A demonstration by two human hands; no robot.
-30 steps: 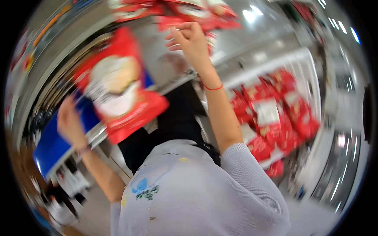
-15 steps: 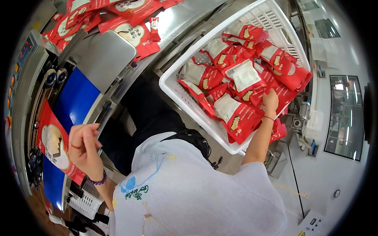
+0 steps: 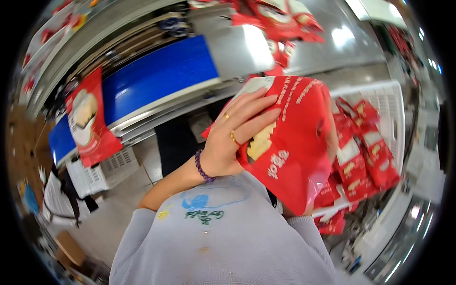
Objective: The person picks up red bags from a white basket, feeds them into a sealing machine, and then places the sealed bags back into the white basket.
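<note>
A large red bag (image 3: pixel 299 137) with a pale label area is held up in front of my chest. My left hand (image 3: pixel 237 128), with rings and a purple bead bracelet at the wrist, lies against the bag's left face, fingers wrapped over it. My right hand (image 3: pixel 331 137) grips the bag's right edge and is mostly hidden behind it. Another red bag (image 3: pixel 88 118) lies on the blue conveyor belt (image 3: pixel 159 71) at the left.
Beyond the held bag, a white basket (image 3: pixel 398 109) holds several red bags. More red packets (image 3: pixel 275 19) lie on the metal table (image 3: pixel 337 47) at the top. A smaller white crate (image 3: pixel 88 178) stands below the belt.
A red bag has come up from the basket in my right hand to my chest. My left hand has moved from beside the belt onto it. The view has turned, and the belt's bag has moved along.
</note>
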